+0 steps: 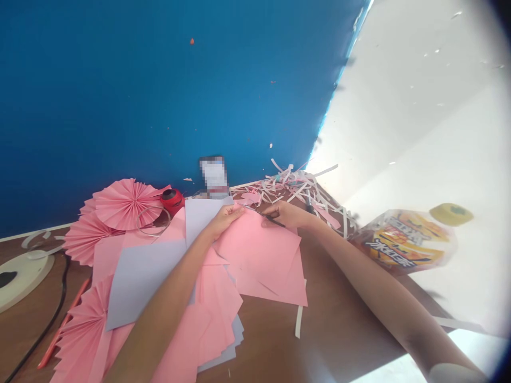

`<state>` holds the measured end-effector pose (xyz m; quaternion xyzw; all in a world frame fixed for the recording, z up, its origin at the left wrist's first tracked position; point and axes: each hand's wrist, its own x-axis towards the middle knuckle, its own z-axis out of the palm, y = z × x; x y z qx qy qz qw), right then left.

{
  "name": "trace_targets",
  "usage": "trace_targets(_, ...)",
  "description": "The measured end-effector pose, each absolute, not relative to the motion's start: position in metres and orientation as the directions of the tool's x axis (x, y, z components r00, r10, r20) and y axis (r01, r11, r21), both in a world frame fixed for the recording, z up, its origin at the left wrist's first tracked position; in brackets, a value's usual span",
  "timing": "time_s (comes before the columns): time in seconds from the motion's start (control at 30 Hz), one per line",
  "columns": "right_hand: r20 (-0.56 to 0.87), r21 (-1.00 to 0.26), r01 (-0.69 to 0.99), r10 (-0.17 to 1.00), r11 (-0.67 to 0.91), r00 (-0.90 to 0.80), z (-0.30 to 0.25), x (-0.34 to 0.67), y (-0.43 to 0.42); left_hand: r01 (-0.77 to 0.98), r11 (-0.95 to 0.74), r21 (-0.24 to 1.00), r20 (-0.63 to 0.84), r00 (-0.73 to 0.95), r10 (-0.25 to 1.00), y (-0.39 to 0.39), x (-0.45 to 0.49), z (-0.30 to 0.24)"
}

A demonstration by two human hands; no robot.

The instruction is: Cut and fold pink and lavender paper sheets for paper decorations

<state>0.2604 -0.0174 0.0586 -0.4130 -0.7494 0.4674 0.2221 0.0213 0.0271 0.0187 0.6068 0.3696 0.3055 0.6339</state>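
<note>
Pink paper [259, 260], light and floppy, is lying on the wooden table [339, 340], and we are pinching its top edge in our left hand [225, 222] while our right hand [284, 214], closed on dark scissors [279, 224], is holding the blades at that same soft edge.

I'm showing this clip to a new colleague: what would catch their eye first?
The pink paper fans stand out at upper left against the blue wall. At centre, the left hand and right hand work on a pink paper sheet, with black scissors in the right hand. Behind them lies a heap of paper strips.
</note>
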Motion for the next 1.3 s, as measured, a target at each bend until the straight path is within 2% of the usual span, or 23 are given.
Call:
trace_targets(0.17,-0.053,-0.870,0.434,0.831,0.234,-0.554,0.059,0.259,-0.016,0.079,0.061,0.995,-0.096,0.569,0.817,0.027,0.022,0.018)
trace_targets(0.37,0.066,-0.831,0.498,0.933,0.247,-0.354,0.061,0.261,-0.014,0.122,0.065,0.990,-0.125,0.586,0.801,0.028,0.022,0.020)
trace_targets(0.5,0.110,-0.723,0.615,0.931,0.315,-0.347,0.062,0.260,-0.014,0.174,-0.048,0.984,-0.089,0.697,0.711,0.027,0.024,0.030)
trace_targets(0.63,0.152,-0.546,0.765,0.938,0.341,-0.311,0.060,0.257,-0.014,0.231,-0.180,0.956,-0.088,0.813,0.575,0.023,0.030,0.039)
trace_targets(0.7,0.195,-0.478,0.803,0.934,0.356,-0.299,0.060,0.256,-0.015,0.209,-0.186,0.960,-0.056,0.794,0.605,0.021,0.036,0.040)
trace_targets(0.83,0.271,-0.405,0.828,0.916,0.387,-0.295,0.066,0.253,-0.018,0.010,-0.113,0.994,0.086,0.586,0.806,0.019,0.047,0.044)
trace_targets(0.9,0.293,-0.378,0.838,0.909,0.394,-0.296,0.069,0.252,-0.019,-0.095,-0.113,0.989,0.146,0.519,0.842,0.019,0.048,0.049)
trace_targets(0.97,0.297,-0.327,0.864,0.909,0.383,-0.291,0.069,0.251,-0.020,-0.128,-0.118,0.985,0.167,0.496,0.852,0.019,0.045,0.055)
trace_targets(1.1,0.227,-0.153,0.918,0.917,0.367,-0.329,0.068,0.250,-0.021,0.043,-0.242,0.969,0.200,0.434,0.878,0.023,0.036,0.064)
trace_targets(1.3,0.091,0.024,0.913,0.908,0.408,-0.408,0.070,0.248,-0.025,0.334,-0.455,0.826,0.216,0.559,0.801,0.024,0.029,0.070)
